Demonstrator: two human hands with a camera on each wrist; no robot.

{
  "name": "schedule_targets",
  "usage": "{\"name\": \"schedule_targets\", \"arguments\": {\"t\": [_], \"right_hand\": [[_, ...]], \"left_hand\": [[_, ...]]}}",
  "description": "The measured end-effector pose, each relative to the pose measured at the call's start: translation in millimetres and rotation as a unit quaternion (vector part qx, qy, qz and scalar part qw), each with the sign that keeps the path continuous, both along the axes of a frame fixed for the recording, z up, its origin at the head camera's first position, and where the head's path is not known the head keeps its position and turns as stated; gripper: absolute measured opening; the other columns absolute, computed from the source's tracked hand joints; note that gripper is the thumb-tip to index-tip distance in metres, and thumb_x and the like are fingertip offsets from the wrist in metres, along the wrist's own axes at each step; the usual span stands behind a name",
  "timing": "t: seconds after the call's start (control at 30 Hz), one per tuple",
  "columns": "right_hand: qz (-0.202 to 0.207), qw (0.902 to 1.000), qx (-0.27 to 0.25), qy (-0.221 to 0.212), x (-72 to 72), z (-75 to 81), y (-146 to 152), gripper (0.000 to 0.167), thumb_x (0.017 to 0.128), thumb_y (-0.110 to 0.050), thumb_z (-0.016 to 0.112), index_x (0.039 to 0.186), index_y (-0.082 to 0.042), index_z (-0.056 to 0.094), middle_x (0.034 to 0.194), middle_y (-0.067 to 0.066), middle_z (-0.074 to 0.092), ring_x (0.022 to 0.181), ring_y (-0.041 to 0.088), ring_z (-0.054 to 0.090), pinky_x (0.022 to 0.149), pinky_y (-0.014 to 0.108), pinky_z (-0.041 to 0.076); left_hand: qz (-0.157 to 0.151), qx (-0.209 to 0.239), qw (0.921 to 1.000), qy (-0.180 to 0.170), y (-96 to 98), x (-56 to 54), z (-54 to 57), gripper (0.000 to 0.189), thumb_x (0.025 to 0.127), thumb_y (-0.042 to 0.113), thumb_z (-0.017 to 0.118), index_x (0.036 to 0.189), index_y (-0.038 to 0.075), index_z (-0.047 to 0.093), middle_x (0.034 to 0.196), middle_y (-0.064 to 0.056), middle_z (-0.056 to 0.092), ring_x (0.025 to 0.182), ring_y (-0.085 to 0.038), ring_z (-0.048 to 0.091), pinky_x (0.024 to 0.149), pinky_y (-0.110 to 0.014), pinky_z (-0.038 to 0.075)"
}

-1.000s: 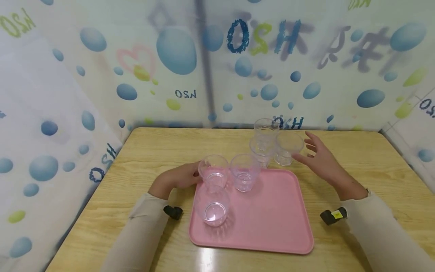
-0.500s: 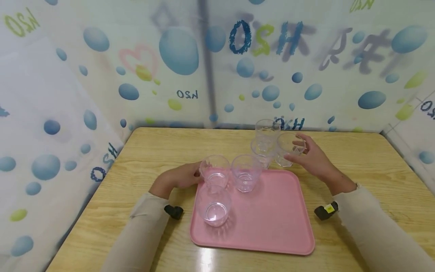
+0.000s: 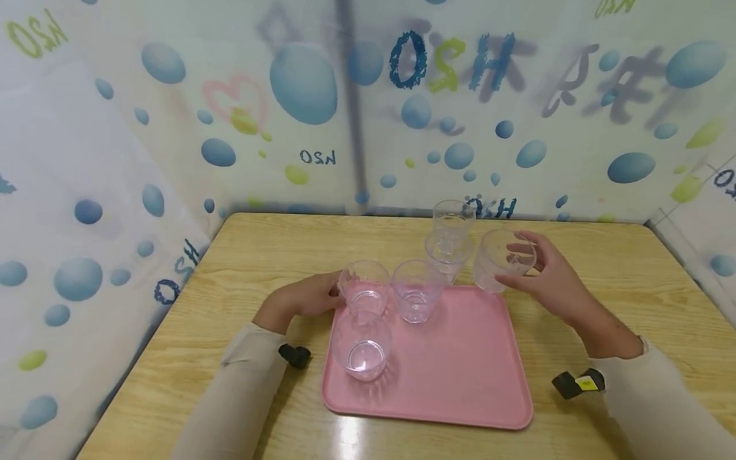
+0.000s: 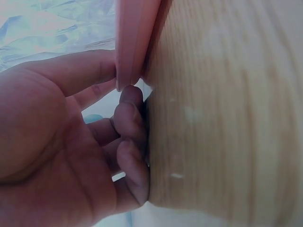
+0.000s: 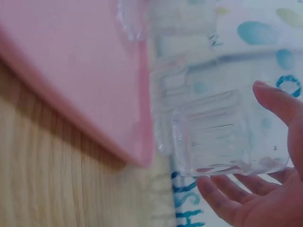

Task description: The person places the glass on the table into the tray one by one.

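Observation:
My right hand [image 3: 554,281] grips a clear plastic cup [image 3: 489,271], thumb on the near side and fingers behind. In the right wrist view this cup [image 5: 213,137] appears raised off the table, beside the corner of the pink tray [image 5: 85,80]. My left hand [image 3: 307,295] holds the left edge of the pink tray [image 3: 454,377] near its far corner. In the left wrist view the thumb meets the tray rim [image 4: 135,42] while the other fingers curl against the table. Three clear cups stand on the tray: one [image 3: 363,284] beside my left hand, one [image 3: 415,291] and one [image 3: 362,348].
Two more clear cups stand behind the tray, one at the back [image 3: 454,217] and one nearer [image 3: 445,255]. The wooden table [image 3: 270,246] ends at a patterned curtain [image 3: 379,128] at the back.
My right hand has closed round the rightmost of the cups behind the tray and moved it right and slightly nearer. The left hand and the cups on the tray stay put.

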State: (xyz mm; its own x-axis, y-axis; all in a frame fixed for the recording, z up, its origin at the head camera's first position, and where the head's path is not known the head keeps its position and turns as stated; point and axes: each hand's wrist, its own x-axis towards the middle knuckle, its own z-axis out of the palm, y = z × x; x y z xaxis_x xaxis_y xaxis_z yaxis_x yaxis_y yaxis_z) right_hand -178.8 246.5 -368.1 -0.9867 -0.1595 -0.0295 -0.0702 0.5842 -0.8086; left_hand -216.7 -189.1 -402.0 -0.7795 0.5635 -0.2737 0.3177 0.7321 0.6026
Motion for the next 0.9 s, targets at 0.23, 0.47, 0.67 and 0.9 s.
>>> {"name": "schedule_targets", "arguments": {"t": [0.23,0.47,0.67,0.9], "right_hand": [[0.053,0.998,-0.025,-0.024,31.0,3.4,-13.7,0.093,0.09,-0.032,0.076,0.157,-0.011,0.016,0.151,0.02,0.042,0.134,0.037,0.046,0.103,0.06,0.044],[0.101,0.9929,-0.054,-0.032,57.5,-2.0,-36.6,0.089,0.085,-0.024,0.081,0.152,-0.013,0.025,0.146,0.015,0.047,0.133,0.039,0.048,0.098,0.049,0.05],[0.149,0.9845,-0.085,-0.035,71.5,-10.6,-58.1,0.089,0.079,-0.024,0.086,0.149,-0.027,0.032,0.145,0.01,0.047,0.135,0.037,0.048,0.102,0.036,0.049],[0.171,0.9792,-0.102,-0.038,81.7,-19.2,-79.6,0.093,0.072,-0.027,0.09,0.148,-0.027,0.036,0.143,0.01,0.05,0.133,0.036,0.051,0.1,0.021,0.047]], "left_hand": [[0.004,-0.015,0.9999,-0.003,1.5,-0.8,1.6,0.044,0.1,0.022,0.058,0.142,0.011,0.047,0.09,-0.003,0.061,0.082,-0.016,0.052,0.077,-0.031,0.043],[0.001,-0.013,0.9999,0.003,0.8,-1.5,0.0,0.05,0.101,0.02,0.057,0.147,0.008,0.043,0.092,-0.003,0.061,0.081,-0.015,0.051,0.075,-0.03,0.042],[0.007,-0.01,0.9999,-0.007,0.5,-0.7,-0.4,0.045,0.101,0.02,0.057,0.143,0.008,0.046,0.081,-0.001,0.054,0.073,-0.014,0.047,0.069,-0.029,0.04],[0.02,-0.019,0.9995,-0.012,2.3,0.2,1.0,0.046,0.101,0.022,0.057,0.145,0.012,0.045,0.083,0.0,0.056,0.075,-0.014,0.048,0.072,-0.029,0.041]]}}
